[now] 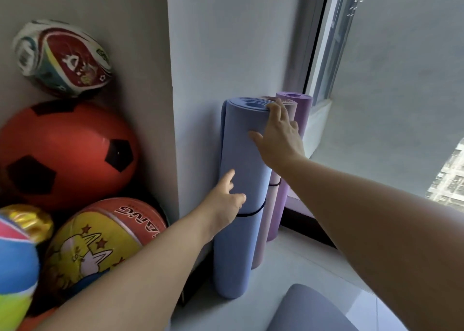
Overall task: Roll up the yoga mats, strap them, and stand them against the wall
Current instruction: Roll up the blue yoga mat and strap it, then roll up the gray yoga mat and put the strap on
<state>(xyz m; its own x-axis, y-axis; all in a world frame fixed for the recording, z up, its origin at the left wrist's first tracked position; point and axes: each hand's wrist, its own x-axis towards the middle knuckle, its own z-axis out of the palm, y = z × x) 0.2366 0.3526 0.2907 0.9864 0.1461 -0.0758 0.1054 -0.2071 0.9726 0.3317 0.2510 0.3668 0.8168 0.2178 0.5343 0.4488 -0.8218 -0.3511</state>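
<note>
Mats come first: a blue mat (pixel 241 180) stands rolled and upright on the floor (pixel 301 263), its back against the wall (pixel 226 42), with a thin black strap (pixel 253 211) looped round its middle. Just behind it, toward the window (pixel 391 79), a pink mat (pixel 272 197) and a purple mat (pixel 296 110) also stand upright and rolled; a dark band shows on the pink one, while any strap on the purple one is hidden.

The right hand (pixel 278 132) lies open over the top of the blue roll, fingers spread across its rim and thumb on its front, pressing rather than clasping. The left hand (pixel 226 200) is open too, fingertips on the roll's left side just above the strap. Both appear to be steadying it in place.

By the look of it, three mats are rolled and stood, so the job seems nearly finished. A grey rounded shape (pixel 308 308) at the bottom edge may be another mat waiting its turn, but too little of it shows to tell.

To the left of the corner a heap of balls is piled. An orange basketball (pixel 105 238) carries white letters that read partly as "ANG", with cartoon cats and stars on a yellow panel. A red ball (pixel 67 155) with black patches and a patterned ball (pixel 62 57) above it show no writing clear enough to read.
</note>
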